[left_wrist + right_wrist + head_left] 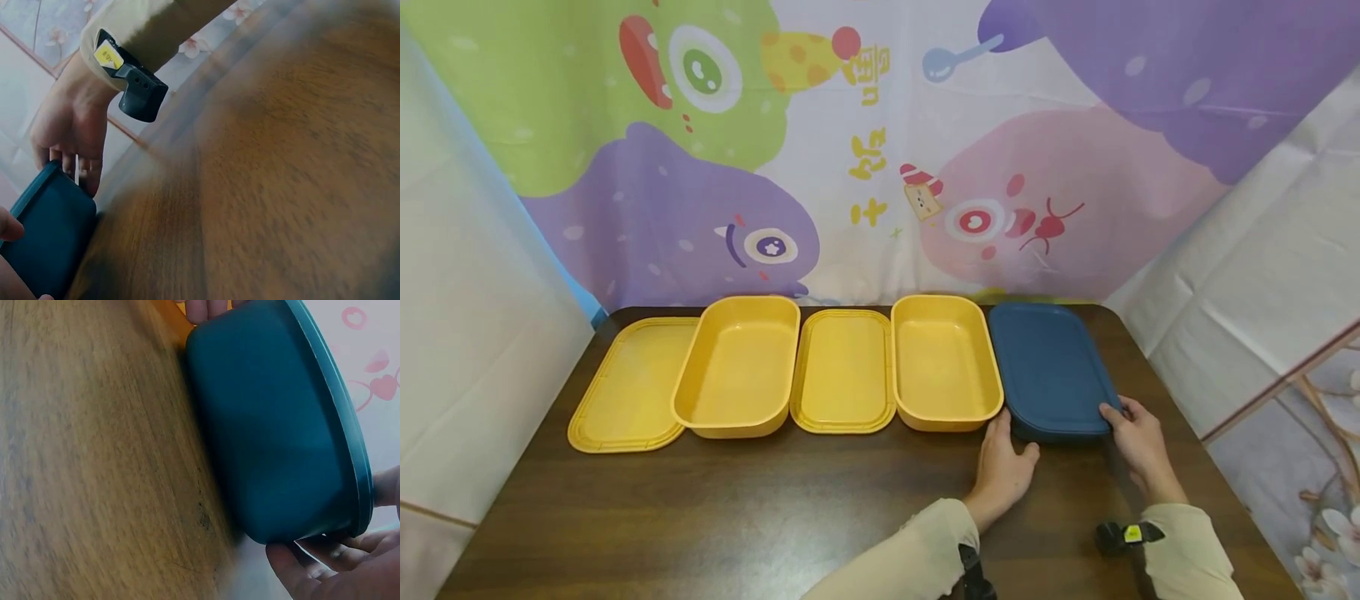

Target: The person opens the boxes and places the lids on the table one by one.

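Observation:
A dark blue lidded food container [1054, 371] stands at the right end of a row on the brown table, its lid seated on top. At its front right corner, my right hand [1142, 446] holds it, thumb on the lid's rim and fingers along the side, as the right wrist view shows. My left hand [1002, 471] touches the container's left front corner with fairly straight fingers, its thumb apart from them. Those fingers reach into the narrow space beside a yellow box [946, 362]. In the left wrist view, the blue container [53, 231] sits between both hands.
Left of the yellow box lie a yellow lid [844, 371], a second open yellow box [741, 367] and another yellow lid [632, 383]. A cartoon-printed curtain [865, 167] hangs behind the table [737, 517]. White cloth [1262, 250] borders the right side.

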`<state>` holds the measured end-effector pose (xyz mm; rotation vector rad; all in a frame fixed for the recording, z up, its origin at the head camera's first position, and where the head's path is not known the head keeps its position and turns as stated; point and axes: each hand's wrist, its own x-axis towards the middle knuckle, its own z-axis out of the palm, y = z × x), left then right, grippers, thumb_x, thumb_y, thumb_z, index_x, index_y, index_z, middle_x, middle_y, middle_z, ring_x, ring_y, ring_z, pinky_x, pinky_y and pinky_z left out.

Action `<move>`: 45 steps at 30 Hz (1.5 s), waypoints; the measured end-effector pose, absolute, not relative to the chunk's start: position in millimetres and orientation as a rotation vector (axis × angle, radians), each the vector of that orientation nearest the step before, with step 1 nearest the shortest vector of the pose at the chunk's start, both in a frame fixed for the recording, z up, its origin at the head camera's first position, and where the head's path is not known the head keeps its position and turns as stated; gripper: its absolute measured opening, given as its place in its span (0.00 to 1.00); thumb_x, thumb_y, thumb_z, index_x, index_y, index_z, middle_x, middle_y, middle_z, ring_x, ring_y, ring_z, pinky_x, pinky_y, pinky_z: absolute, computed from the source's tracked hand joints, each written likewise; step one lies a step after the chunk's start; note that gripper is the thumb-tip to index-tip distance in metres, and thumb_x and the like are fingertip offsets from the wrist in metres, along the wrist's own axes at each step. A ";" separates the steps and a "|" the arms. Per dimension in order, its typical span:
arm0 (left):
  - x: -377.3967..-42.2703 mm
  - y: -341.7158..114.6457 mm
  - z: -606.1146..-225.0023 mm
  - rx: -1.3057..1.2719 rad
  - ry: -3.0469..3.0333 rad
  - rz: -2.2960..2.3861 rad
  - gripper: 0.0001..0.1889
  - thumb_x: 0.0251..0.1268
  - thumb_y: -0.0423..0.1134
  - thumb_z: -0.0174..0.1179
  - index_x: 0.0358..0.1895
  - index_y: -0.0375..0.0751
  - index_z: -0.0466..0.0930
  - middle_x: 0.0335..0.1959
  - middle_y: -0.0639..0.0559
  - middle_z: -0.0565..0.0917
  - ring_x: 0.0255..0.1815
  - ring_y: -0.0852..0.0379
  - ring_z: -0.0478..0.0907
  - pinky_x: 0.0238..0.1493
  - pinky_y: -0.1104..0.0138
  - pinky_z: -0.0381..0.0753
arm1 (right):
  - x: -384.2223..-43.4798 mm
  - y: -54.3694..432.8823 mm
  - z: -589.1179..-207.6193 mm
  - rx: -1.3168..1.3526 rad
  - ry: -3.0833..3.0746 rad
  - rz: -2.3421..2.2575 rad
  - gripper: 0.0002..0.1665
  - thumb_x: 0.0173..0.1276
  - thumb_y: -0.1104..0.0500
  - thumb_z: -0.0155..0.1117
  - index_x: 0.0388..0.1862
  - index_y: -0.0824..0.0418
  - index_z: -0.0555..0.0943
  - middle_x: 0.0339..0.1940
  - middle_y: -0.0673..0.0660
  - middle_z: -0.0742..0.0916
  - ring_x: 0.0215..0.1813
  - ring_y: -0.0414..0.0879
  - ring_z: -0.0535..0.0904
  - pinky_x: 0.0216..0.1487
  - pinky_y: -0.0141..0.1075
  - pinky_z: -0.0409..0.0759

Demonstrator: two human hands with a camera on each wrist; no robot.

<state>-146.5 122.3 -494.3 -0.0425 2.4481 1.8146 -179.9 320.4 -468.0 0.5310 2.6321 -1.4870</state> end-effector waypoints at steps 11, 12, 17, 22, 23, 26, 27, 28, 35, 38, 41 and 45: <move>-155.8 125.3 -495.8 -0.057 2.501 1.750 0.40 0.60 0.43 0.65 0.75 0.40 0.58 0.73 0.43 0.67 0.71 0.47 0.67 0.69 0.56 0.68 | -181.6 320.2 -465.8 0.436 2.631 -1.466 0.39 0.79 0.46 0.40 0.75 0.72 0.52 0.70 0.72 0.67 0.57 0.44 0.72 0.45 0.21 0.69; -156.6 125.6 -496.0 -0.055 2.509 1.741 0.41 0.60 0.44 0.66 0.75 0.40 0.58 0.73 0.44 0.66 0.72 0.47 0.66 0.69 0.56 0.68 | -182.1 320.6 -465.7 0.431 2.626 -1.464 0.39 0.79 0.46 0.39 0.76 0.72 0.51 0.71 0.72 0.66 0.61 0.50 0.70 0.48 0.25 0.70; -158.1 127.0 -496.1 -0.047 2.522 1.720 0.44 0.59 0.48 0.68 0.76 0.41 0.56 0.75 0.46 0.64 0.73 0.48 0.64 0.70 0.56 0.67 | -182.0 320.8 -465.1 0.416 2.617 -1.477 0.39 0.79 0.46 0.38 0.76 0.73 0.51 0.71 0.74 0.64 0.68 0.60 0.64 0.52 0.29 0.70; -158.4 130.4 -497.0 -0.062 2.523 1.711 0.44 0.59 0.48 0.68 0.76 0.41 0.55 0.75 0.46 0.64 0.73 0.49 0.65 0.70 0.57 0.67 | -180.4 322.5 -466.4 0.417 2.621 -1.461 0.39 0.79 0.47 0.39 0.75 0.74 0.51 0.72 0.75 0.64 0.69 0.62 0.63 0.55 0.30 0.70; -158.4 131.2 -497.5 -0.068 2.525 1.708 0.44 0.59 0.48 0.68 0.76 0.42 0.56 0.74 0.46 0.65 0.72 0.49 0.66 0.70 0.57 0.67 | -180.5 323.3 -466.6 0.413 2.634 -1.436 0.39 0.79 0.46 0.39 0.75 0.74 0.51 0.72 0.76 0.64 0.70 0.64 0.62 0.59 0.37 0.71; -158.5 133.1 -498.5 -0.084 2.542 1.710 0.43 0.58 0.48 0.68 0.75 0.43 0.57 0.73 0.46 0.67 0.70 0.48 0.68 0.68 0.58 0.69 | -181.1 324.3 -467.0 0.404 2.697 -1.334 0.39 0.79 0.46 0.39 0.74 0.76 0.52 0.72 0.78 0.63 0.72 0.68 0.60 0.69 0.55 0.62; -158.6 133.7 -498.9 -0.087 2.546 1.712 0.43 0.58 0.48 0.68 0.75 0.44 0.57 0.72 0.46 0.68 0.70 0.48 0.69 0.68 0.58 0.70 | -181.1 324.5 -467.2 0.404 2.727 -1.292 0.39 0.79 0.46 0.39 0.73 0.76 0.53 0.71 0.79 0.63 0.72 0.69 0.59 0.71 0.57 0.60; -158.6 134.1 -499.2 -0.088 2.550 1.716 0.43 0.59 0.48 0.68 0.75 0.44 0.58 0.72 0.46 0.69 0.69 0.48 0.69 0.67 0.58 0.70 | -181.0 324.5 -467.5 0.407 2.758 -1.245 0.39 0.79 0.46 0.40 0.73 0.77 0.54 0.71 0.79 0.63 0.73 0.70 0.59 0.72 0.58 0.58; -158.5 134.1 -498.8 -0.086 2.541 1.735 0.41 0.60 0.49 0.67 0.75 0.45 0.58 0.71 0.47 0.70 0.69 0.49 0.69 0.67 0.58 0.71 | -176.9 319.8 -468.6 0.457 2.908 -1.104 0.38 0.76 0.48 0.48 0.70 0.76 0.59 0.66 0.80 0.70 0.67 0.72 0.67 0.67 0.60 0.64; -158.8 133.8 -498.9 -0.079 2.532 1.739 0.41 0.60 0.48 0.67 0.75 0.44 0.58 0.72 0.46 0.69 0.70 0.49 0.69 0.68 0.57 0.70 | -174.7 316.9 -465.6 0.463 2.946 -1.075 0.37 0.75 0.48 0.50 0.70 0.75 0.59 0.64 0.79 0.71 0.63 0.71 0.70 0.63 0.60 0.67; -158.9 133.7 -498.8 -0.078 2.524 1.743 0.41 0.61 0.48 0.67 0.75 0.43 0.59 0.72 0.46 0.68 0.71 0.49 0.68 0.68 0.57 0.70 | -172.6 314.5 -461.3 0.443 2.987 -1.058 0.37 0.75 0.50 0.52 0.70 0.75 0.60 0.64 0.79 0.72 0.62 0.70 0.71 0.62 0.59 0.68; -159.2 133.0 -497.8 -0.081 2.522 1.749 0.40 0.61 0.48 0.66 0.75 0.44 0.59 0.72 0.46 0.69 0.70 0.49 0.68 0.68 0.57 0.70 | -171.0 312.5 -456.3 0.348 3.088 -1.039 0.34 0.73 0.54 0.55 0.67 0.76 0.64 0.61 0.79 0.73 0.61 0.71 0.71 0.60 0.61 0.68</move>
